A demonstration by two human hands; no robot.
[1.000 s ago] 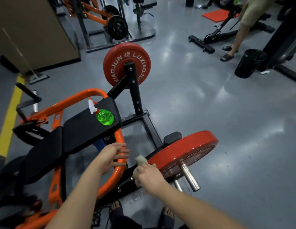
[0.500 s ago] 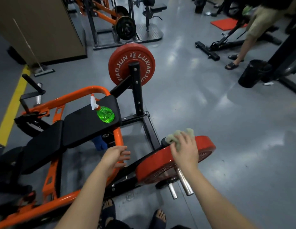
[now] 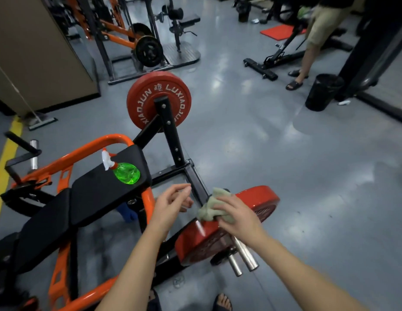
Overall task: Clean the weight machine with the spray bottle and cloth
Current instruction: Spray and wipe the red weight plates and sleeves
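Wiping the near red weight plate (image 3: 260, 197) goes best with the cloth (image 3: 211, 208) spread flatter and drawn along the rim in overlapping passes. The right hand (image 3: 237, 218) grips the bunched cloth on the plate's top edge; the left hand (image 3: 171, 204) hovers beside it, fingers loosely spread, holding nothing. The spray bottle (image 3: 126, 174) sits on the machine's black pad (image 3: 99, 191).

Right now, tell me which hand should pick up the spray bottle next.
Left. The left hand hangs empty nearer the spray bottle on the black pad; the right hand grips the cloth against the red plate.
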